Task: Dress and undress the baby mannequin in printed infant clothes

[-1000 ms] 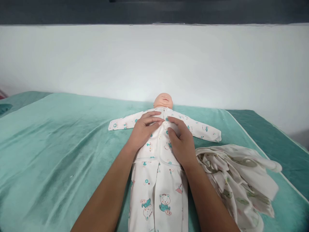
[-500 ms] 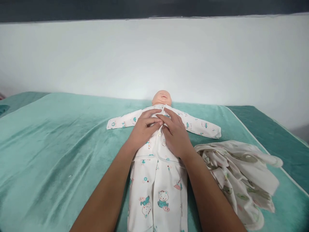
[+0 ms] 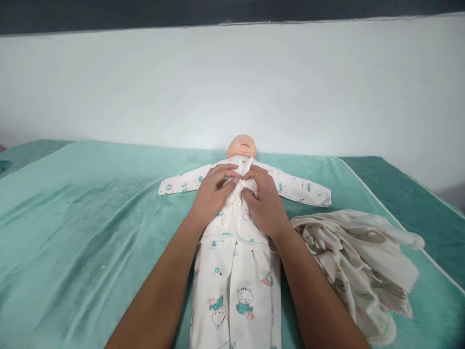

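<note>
A baby doll (image 3: 241, 146) lies on its back, dressed in a white printed long-sleeved shirt (image 3: 307, 189) and matching pants (image 3: 247, 271). My left hand (image 3: 216, 191) rests on the shirt's chest, its thumb and index finger pinching the front edge near the middle. Opposite it, my right hand (image 3: 263, 196) holds the other side of the front, with some fabric bunched between index finger and thumb. Just below the fingertips a round white button (image 3: 239, 201) shows on the placket. Whatever lies directly under the fingers is hidden.
A crumpled white cloth (image 3: 363, 266) with a green and pink print lies right of the doll, beside my right forearm. The teal blanket (image 3: 90, 218) spreads beneath everything. Behind the doll's head rises a white wall (image 3: 232, 87) with a dark band on top.
My right index finger has drawn back and bent toward the placket, and the two hands' fingertips now sit slightly apart. More of the shirt's upper front and bunched fabric shows between them.
</note>
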Demonstrator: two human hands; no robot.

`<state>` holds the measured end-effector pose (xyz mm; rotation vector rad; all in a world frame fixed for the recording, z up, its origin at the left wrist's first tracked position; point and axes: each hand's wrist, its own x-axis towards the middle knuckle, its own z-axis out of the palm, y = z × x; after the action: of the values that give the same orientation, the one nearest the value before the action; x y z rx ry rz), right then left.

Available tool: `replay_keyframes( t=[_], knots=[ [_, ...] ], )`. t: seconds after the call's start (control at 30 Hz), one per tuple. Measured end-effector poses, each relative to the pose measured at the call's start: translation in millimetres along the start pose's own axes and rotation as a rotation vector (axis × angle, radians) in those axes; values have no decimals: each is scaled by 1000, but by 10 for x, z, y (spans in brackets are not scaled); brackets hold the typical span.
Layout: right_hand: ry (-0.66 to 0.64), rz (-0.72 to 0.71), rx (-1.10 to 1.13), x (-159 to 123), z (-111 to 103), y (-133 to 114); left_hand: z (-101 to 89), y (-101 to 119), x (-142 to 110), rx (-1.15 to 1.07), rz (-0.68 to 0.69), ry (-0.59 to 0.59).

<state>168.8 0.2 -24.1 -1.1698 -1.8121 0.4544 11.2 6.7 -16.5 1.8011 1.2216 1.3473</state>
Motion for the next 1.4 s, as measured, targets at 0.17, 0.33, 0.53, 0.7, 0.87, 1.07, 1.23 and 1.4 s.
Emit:
replay_keyframes(
  t=[0.17, 0.33, 0.53, 0.7, 0.87, 1.07, 1.23, 1.4],
  knots=[
    [9, 10, 28, -7, -2, -8, -3, -1, -8, 7, 17, -4],
    [23, 8, 40, -15, -5, -1, -6, -21, -1, 51, 30, -24],
    [75, 24, 125, -45, 0, 5, -6, -11, -3, 17, 42, -20],
    [149, 56, 242, -68, -2, 16, -61, 31, -14, -32, -30, -70],
    [120, 47, 269, -79, -37, -8, -258, 38, -9, 3, -38, -348],
    [77, 33, 219, -87, -59, -31, -384, 22, -10, 12, -45, -488],
    [103, 12, 159, -104, -48, -45, -345, 37, -13, 30, -29, -443],
    [72, -5, 130, -112, -62, -59, -329, 26, -8, 37, -4, -439]
  ],
)
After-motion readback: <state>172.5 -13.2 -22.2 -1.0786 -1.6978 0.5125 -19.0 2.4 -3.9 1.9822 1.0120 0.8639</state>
